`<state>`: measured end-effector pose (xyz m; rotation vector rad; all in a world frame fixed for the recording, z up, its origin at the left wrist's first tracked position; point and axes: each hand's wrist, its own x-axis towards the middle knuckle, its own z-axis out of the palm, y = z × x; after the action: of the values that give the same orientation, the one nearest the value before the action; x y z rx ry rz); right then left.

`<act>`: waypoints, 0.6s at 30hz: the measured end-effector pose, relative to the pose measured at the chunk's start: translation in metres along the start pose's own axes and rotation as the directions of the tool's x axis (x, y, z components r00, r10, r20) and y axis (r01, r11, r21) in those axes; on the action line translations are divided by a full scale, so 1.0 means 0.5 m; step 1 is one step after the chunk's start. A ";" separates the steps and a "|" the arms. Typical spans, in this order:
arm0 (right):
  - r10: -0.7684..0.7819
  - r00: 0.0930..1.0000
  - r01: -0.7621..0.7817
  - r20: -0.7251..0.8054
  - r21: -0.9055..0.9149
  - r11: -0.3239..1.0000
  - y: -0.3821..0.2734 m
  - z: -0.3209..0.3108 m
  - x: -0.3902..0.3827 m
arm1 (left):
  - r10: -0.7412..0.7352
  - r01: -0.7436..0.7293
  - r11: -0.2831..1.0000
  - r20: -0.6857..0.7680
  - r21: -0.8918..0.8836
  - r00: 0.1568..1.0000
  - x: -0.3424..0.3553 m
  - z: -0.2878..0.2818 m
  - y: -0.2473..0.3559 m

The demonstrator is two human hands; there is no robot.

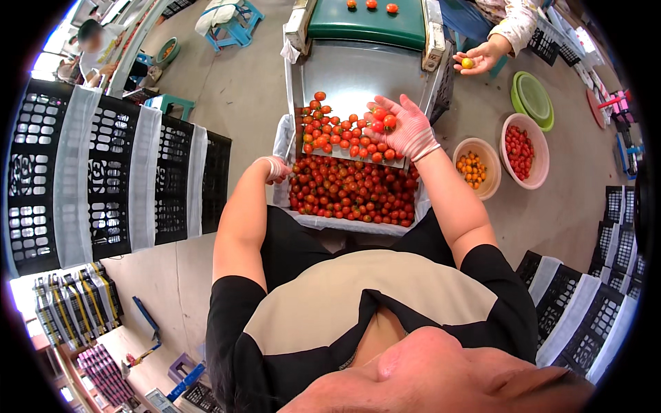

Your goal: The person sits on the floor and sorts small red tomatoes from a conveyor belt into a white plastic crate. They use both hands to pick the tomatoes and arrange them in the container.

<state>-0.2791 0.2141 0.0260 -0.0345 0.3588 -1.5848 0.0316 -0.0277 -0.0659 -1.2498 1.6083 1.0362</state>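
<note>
In a cloth-lined crate (313, 221) between my knees lies a heap of red cherry tomatoes (351, 193). More of them rest on the lower end of a metal chute (361, 76), just beyond the crate. My right hand (407, 134), in a pale striped glove, is raised palm up over the chute's right side. A few cherry tomatoes (381, 120) sit in its palm, the fingers partly spread around them. At the left edge, my left hand (277, 169), also gloved, has its fingers curled on the crate's lined rim; its fingertips are partly hidden.
A green conveyor belt (365, 24) carries three tomatoes toward the chute. Another person's hand (482, 58) holds a yellow tomato. On the right stand a tub of yellow tomatoes (478, 148), a pink tub of red ones (544, 155) and green basins (533, 96). Black crates (110, 175) stand left.
</note>
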 end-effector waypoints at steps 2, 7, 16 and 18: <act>-0.002 0.998 0.001 -0.057 -0.022 1.000 -0.003 -0.007 0.003 | -0.005 0.005 1.000 -0.006 0.011 1.000 -0.003 0.004 -0.001; 0.035 0.972 -0.057 -0.234 -0.089 0.994 -0.018 -0.054 0.016 | 0.022 -0.023 0.999 -0.046 -0.027 0.999 -0.007 0.000 -0.002; -0.031 0.880 -0.171 -0.474 -0.377 0.910 0.006 -0.049 0.020 | 0.026 -0.029 0.996 -0.040 -0.080 0.999 0.003 0.001 -0.009; -0.022 0.862 -0.231 -0.507 -0.430 0.873 0.015 -0.048 0.025 | 0.021 -0.024 0.994 -0.034 -0.103 0.999 0.007 0.000 -0.022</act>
<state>-0.2783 0.2066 -0.0012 0.0164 1.1448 -1.3400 0.0418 -0.0307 -0.0704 -1.3261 1.6143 1.1303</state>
